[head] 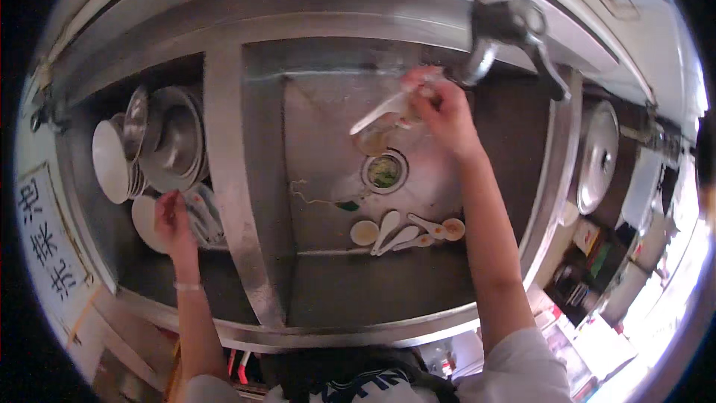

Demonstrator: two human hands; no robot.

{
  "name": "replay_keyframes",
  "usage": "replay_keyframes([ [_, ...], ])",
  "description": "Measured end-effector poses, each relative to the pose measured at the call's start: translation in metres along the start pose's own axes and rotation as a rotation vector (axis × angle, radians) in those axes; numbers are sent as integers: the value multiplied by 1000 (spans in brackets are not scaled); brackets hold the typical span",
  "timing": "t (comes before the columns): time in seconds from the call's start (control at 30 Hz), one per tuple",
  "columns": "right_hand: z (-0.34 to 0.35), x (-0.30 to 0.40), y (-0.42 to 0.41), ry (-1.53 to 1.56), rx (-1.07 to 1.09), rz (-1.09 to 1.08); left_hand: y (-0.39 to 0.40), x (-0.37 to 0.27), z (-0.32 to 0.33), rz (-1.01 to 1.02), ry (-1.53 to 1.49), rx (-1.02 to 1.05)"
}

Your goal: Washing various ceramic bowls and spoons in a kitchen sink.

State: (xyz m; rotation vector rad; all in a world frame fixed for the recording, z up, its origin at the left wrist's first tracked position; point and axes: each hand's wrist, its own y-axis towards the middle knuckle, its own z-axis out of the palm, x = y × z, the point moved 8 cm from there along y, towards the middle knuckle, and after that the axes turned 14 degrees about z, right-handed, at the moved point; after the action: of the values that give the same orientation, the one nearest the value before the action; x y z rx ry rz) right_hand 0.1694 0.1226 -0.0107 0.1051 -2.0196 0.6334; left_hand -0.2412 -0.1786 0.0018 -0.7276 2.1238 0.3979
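Observation:
My right hand [444, 112] is below the faucet [484, 61], its fingers closed round a white spoon [375, 115]; other things blurred in its grip cannot be told. A round drain [385, 172] with green scraps lies below in the middle basin. Several white spoons [400, 238] and a small round dish [364, 232] rest near that basin's front wall. My left hand [174, 218] is over the left basin, beside stacked metal bowls [173, 140] and a white plate [146, 224]; whether it touches any of them is unclear. Cutlery or similar items [204, 215] lie right of it.
A metal divider [226, 151] separates the two basins. White bowls [109, 162] are stacked at the far left. The faucet's lever [551, 73] reaches out over the right side. A round metal lid [598, 157] stands beyond the right rim. A green scrap [348, 206] lies on the basin floor.

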Motion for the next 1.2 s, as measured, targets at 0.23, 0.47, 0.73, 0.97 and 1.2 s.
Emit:
replay_keyframes([
  [0.23, 12, 61, -31, -2, 80, -319, -10, -235, 209, 232, -68, 793],
  [0.47, -52, 16, -28, 177, -228, 33, -20, -164, 278, -554, -610, 512],
  [0.73, -25, 15, -32, 565, -2, -23, -18, -195, 335, -298, -784, 810],
  [0.97, -79, 9, -29, 369, -317, 36, 7, -183, 309, -240, -775, 469],
  [1.2, -96, 124, -118, 149, -551, -474, 37, -198, 325, 144, -329, 745],
])
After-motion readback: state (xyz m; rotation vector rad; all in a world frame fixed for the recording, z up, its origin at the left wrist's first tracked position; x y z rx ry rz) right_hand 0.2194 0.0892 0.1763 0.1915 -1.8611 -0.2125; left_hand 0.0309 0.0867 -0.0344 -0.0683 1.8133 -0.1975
